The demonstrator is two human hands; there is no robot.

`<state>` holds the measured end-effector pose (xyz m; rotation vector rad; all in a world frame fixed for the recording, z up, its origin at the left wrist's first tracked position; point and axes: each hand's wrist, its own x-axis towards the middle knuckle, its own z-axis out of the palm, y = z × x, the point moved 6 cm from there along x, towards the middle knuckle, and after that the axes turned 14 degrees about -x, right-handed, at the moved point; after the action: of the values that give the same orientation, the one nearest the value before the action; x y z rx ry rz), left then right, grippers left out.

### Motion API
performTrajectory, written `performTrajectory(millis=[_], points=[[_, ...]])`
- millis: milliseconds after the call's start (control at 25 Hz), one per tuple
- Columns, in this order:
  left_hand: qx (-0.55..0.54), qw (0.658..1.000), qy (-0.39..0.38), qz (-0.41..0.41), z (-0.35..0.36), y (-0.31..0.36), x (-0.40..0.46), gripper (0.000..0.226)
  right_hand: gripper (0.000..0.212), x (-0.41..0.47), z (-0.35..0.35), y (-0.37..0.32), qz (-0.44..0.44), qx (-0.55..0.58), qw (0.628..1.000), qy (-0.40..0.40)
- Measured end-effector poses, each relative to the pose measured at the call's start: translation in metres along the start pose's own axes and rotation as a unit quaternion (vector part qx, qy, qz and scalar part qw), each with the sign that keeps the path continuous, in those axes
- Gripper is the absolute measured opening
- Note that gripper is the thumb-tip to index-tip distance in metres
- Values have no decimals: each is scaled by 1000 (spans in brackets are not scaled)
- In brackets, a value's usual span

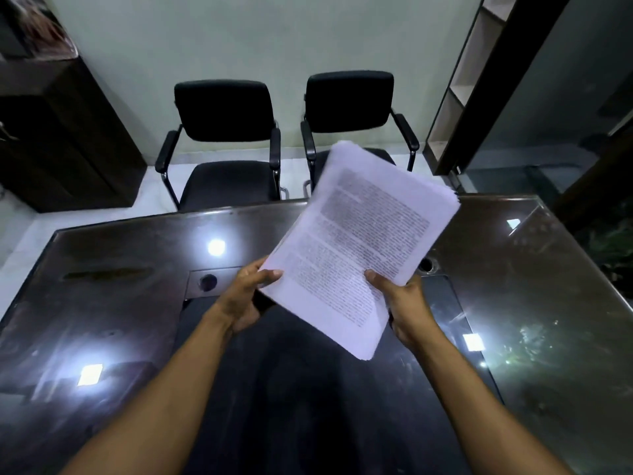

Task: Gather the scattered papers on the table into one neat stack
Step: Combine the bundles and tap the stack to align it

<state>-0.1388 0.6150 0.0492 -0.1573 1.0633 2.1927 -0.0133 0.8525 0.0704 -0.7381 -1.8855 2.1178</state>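
At the far left a dark cabinet [58, 132] is seen against the wall, and the glossy dark table [113, 303] spreads below it; no loose sheets are seen on its surface. The left hand [245, 296] is held over the middle of the table, its thumb pressed on top of the near left edge of the papers [359, 241] and its fingers curled beneath, so it is clamped on the bundle. The papers are gathered into one thick bundle, held up off the table and tilted, with the far end raised toward the two black chairs [226, 142]. The sheet edges are seen slightly fanned at the far right corner, so the stack is judged not yet square. The right hand [404, 306] is clamped on the near right edge, thumb on top.

To finish well, the grip should probably be loosened a little, the bundle stood on one edge and tapped on the table until the sheets settle flush. The same should be done on an adjoining edge, and the stack then laid flat. Too tight a pinch would likely keep the sheets from sliding level.
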Motion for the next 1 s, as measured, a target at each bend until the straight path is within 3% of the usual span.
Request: performTrajectory(millis=[120, 360, 560, 680, 840, 880, 1000], points=[[-144, 989, -12, -20, 18, -33, -14, 29, 25, -2, 18, 16, 71, 114, 989, 65], [-107, 989, 97, -23, 15, -91, -14, 41, 23, -35, 34, 72, 155, 110, 972, 139], [-26, 995, 97, 5, -23, -85, -22, 46, 29, -40, 10, 66, 179, 142, 969, 90], [8, 998, 65, -3, -43, -59, -29, 66, 26, -28, -30, 45, 167, 189, 966, 62], [78, 995, 67, -11, -62, -33, -35, 38, 38, -24, -58, 33, 201, 61, 975, -76], [88, 994, 65, -19, -63, -32, -37, 39, 38, -23, -58, 35, 212, 18, 971, -111], [130, 991, 24, -34, -63, -40, -41, 71, 34, -18, -54, 49, 246, -108, 951, -156]])
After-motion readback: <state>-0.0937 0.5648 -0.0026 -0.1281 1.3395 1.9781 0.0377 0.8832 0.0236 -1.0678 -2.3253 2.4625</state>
